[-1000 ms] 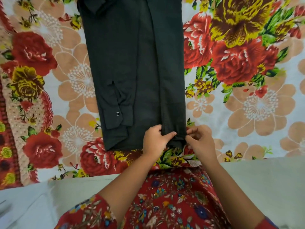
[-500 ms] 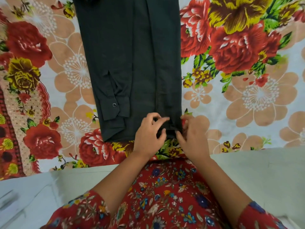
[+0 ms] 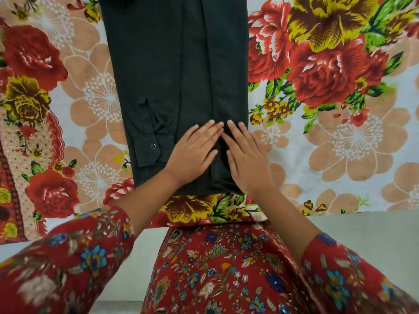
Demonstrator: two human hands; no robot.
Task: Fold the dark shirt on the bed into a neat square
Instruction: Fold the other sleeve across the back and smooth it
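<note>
One dark, almost black cloth shirt lay folded into a long narrow strip down the centre of the frame, on a bedsheet printed with large red, yellow and peach flowers. Its top ran out of the upper edge; its bottom hem sat just above the frame's middle-low area. One sleeve cuff lay folded over the strip's lower left part, showing a single small round button. Two bare hands rested on the shirt's lower end, side by side: the left hand and the right hand, both flat with fingers spread out, palms pressed on the fabric, gripping nothing. Two red floral sleeves filled the lower corners. No writing or labels were readable anywhere.
</note>
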